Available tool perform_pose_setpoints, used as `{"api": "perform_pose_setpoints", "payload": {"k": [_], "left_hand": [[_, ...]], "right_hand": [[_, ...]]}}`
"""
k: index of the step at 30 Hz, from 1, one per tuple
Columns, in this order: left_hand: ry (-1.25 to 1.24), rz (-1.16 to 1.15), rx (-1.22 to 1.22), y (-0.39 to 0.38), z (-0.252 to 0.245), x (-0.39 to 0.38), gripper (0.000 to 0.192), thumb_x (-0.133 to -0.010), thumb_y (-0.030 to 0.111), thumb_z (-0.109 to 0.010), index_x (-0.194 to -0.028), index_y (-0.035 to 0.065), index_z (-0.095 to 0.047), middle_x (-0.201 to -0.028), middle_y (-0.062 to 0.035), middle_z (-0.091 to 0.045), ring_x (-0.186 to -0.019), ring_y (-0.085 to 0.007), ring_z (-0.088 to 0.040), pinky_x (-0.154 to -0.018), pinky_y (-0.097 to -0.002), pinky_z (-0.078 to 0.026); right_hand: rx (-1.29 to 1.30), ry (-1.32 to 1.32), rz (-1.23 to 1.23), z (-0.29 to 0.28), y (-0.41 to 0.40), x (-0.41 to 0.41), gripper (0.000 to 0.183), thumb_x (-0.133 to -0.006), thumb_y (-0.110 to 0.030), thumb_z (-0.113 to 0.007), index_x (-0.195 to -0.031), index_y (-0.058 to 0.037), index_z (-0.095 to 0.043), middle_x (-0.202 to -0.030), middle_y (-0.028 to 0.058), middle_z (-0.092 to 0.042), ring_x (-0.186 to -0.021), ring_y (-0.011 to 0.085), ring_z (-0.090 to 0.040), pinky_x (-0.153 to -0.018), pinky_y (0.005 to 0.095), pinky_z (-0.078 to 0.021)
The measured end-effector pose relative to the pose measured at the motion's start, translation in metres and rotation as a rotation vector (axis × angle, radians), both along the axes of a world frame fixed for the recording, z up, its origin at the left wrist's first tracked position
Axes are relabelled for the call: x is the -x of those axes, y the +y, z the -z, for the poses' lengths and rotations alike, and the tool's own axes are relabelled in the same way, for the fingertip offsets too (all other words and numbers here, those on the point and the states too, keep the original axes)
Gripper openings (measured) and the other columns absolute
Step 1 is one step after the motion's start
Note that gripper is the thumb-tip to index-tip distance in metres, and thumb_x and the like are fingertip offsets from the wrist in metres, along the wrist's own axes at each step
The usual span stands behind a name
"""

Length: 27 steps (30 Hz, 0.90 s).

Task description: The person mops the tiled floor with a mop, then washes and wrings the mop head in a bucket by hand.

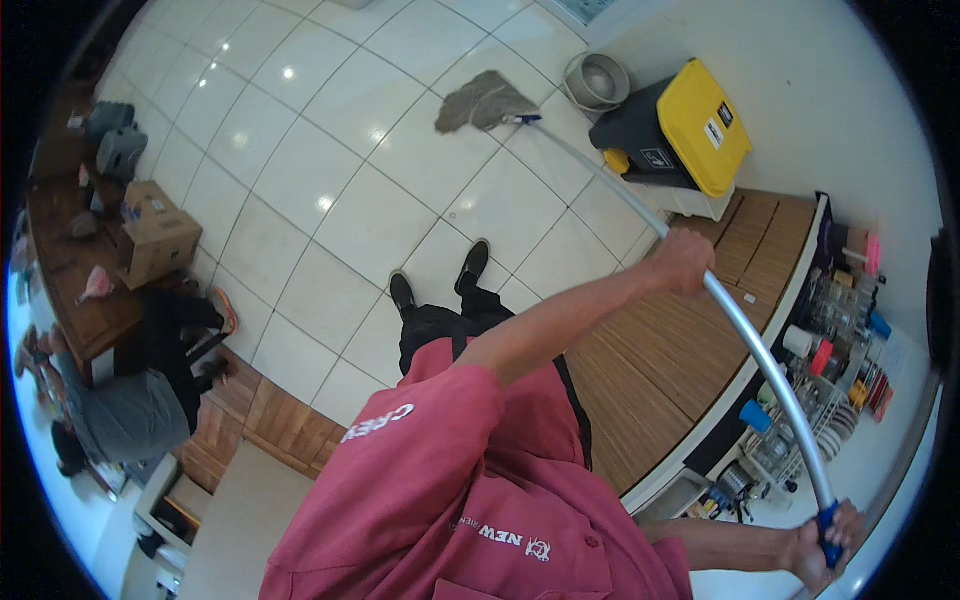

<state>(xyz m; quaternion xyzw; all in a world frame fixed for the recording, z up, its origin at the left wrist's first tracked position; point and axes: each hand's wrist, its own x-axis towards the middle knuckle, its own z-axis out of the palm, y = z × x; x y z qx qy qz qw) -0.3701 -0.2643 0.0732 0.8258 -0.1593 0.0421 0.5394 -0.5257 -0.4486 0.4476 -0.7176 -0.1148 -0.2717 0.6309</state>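
Note:
Both my hands grip a long silver mop pole, which looks bent by the lens. My left hand reaches across my body and is closed around the pole's middle stretch. At the pole's end, my right hand clasps the blue handle grip. The far end has a blue and white clamp with a grey mop head spread flat on the white tile floor. My shoes stand on the tiles, short of the mop head.
Beside the mop are a grey bucket and a black bin with a yellow lid. A wood-fronted cabinet runs along my right, its counter holding dishes and glasses. Leftward, a person sits at a wooden desk near cardboard boxes.

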Motion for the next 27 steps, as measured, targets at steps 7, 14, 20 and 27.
{"api": "perform_pose_setpoints", "payload": {"k": [7,14,20,27], "left_hand": [[-0.064,0.111,0.032,-0.021,0.017,0.024,0.017,-0.05,0.022,-0.073,-0.059,0.0103,-0.065,-0.06,-0.0122,-0.059,-0.066,-0.032,-0.06,-0.058,-0.0413,-0.045],[0.076,0.249,-0.055,0.051,0.0,0.066,0.014,-0.051,0.024,-0.072,-0.061,0.0156,-0.067,-0.056,-0.0075,-0.059,-0.055,-0.0297,-0.059,-0.05,-0.0397,-0.044],[-0.094,0.165,-0.116,0.043,0.06,-0.02,0.011,-0.054,0.028,-0.069,-0.059,0.0195,-0.065,-0.061,-0.0047,-0.059,-0.063,-0.0271,-0.059,-0.059,-0.0399,-0.044],[-0.264,-0.111,-0.404,0.082,0.144,-0.095,0.034,-0.069,0.036,-0.066,-0.058,0.0047,-0.06,-0.066,-0.0128,-0.057,-0.077,-0.0315,-0.055,-0.076,-0.042,-0.044]], "right_hand": [[-0.16,-0.224,0.403,0.05,0.072,0.041,0.018,-0.073,-0.023,-0.046,-0.062,-0.0082,-0.044,-0.049,0.0051,-0.039,-0.037,0.0144,-0.04,-0.036,0.0285,-0.038],[-0.17,-0.214,-0.043,0.04,0.087,0.059,0.016,-0.076,-0.021,-0.045,-0.069,-0.0074,-0.043,-0.055,0.0019,-0.037,-0.042,0.0115,-0.037,-0.041,0.0274,-0.0368],[-0.199,-0.216,0.09,0.119,0.089,0.051,0.012,-0.064,-0.016,-0.05,-0.065,-0.0071,-0.043,-0.06,0.0069,-0.034,-0.057,0.017,-0.036,-0.061,0.0316,-0.0313],[-0.09,0.002,-0.021,0.265,0.12,-0.012,0.014,-0.069,-0.014,-0.046,-0.069,-0.0087,-0.034,-0.063,0.0082,-0.041,-0.059,0.017,-0.042,-0.062,0.0325,-0.0374]]}}
